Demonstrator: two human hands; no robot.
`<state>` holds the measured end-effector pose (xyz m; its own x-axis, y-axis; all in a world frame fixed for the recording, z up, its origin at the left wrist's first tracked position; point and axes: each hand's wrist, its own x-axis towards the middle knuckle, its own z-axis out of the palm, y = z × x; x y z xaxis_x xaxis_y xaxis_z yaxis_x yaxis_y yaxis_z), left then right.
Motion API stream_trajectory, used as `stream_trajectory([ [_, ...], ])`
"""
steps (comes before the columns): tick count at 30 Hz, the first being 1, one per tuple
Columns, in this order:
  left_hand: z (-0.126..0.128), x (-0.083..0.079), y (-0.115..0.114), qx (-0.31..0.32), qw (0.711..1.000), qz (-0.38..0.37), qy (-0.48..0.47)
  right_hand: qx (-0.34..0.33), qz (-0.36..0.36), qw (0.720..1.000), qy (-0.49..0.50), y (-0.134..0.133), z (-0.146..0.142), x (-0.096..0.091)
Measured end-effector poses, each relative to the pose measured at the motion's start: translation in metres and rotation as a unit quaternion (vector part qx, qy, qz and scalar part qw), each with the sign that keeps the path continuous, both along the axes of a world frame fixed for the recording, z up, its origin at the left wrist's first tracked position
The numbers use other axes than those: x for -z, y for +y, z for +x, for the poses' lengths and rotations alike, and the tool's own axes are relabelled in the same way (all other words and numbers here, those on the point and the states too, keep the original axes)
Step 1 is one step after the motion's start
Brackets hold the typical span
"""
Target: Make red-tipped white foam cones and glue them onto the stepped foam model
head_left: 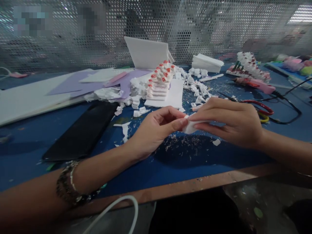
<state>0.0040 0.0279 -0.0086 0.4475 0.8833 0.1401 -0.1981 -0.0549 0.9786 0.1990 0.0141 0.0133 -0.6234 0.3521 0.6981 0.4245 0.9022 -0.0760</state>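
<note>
Perforated mesh stands behind a blue worktop; positions below refer to the stepped model with red tips. Held item: one small white piece, raised in front of the model and slightly to its right. Left hand: thumb and fingers pinch the piece's left end. Right hand: thumb and fingers pinch its opposite side. Caution: the piece appears thin and soft; uneven pull could crease or tear it. Caution: loose scraps lie right of the model; a dropped piece could be lost among similar white bits. Warning: farther right of the model lies the pink tool; a sweeping forearm could snag its cable. Tool heat cannot be determined.
</note>
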Motion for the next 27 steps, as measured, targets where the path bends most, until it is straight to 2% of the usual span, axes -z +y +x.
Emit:
stream_trajectory([
  [6,-0.0002,-0.0001,0.0001,0.01,0.999,0.032,0.023,0.016,0.093,0.995,-0.037,-0.0013,0.0044,0.0025],
  [10,0.0003,-0.0008,-0.0019,0.004,0.996,0.067,0.054,0.005,0.098,0.995,-0.036,-0.0019,0.0046,0.002],
  [13,0.0006,-0.001,-0.0038,0.012,0.996,0.077,0.045,-0.005,0.045,0.999,-0.018,-0.0018,0.0023,-0.0004],
  [16,0.0004,-0.0016,-0.0053,0.019,0.997,0.071,0.037,-0.025,-0.055,0.998,0.014,-0.0002,0.0002,-0.0031],
  [22,-0.0001,-0.0044,-0.0047,0.008,0.993,0.095,0.075,-0.032,-0.23,0.971,0.06,0.0044,-0.0002,-0.0008],
  [24,0.0,-0.0057,-0.0046,-0.009,0.99,0.106,0.093,-0.021,-0.246,0.966,0.08,0.0046,-0.0003,0.0016],
  [27,0.0006,-0.0081,-0.0065,-0.026,0.983,0.137,0.123,-0.006,-0.226,0.969,0.097,0.0034,-0.001,0.0041],
])
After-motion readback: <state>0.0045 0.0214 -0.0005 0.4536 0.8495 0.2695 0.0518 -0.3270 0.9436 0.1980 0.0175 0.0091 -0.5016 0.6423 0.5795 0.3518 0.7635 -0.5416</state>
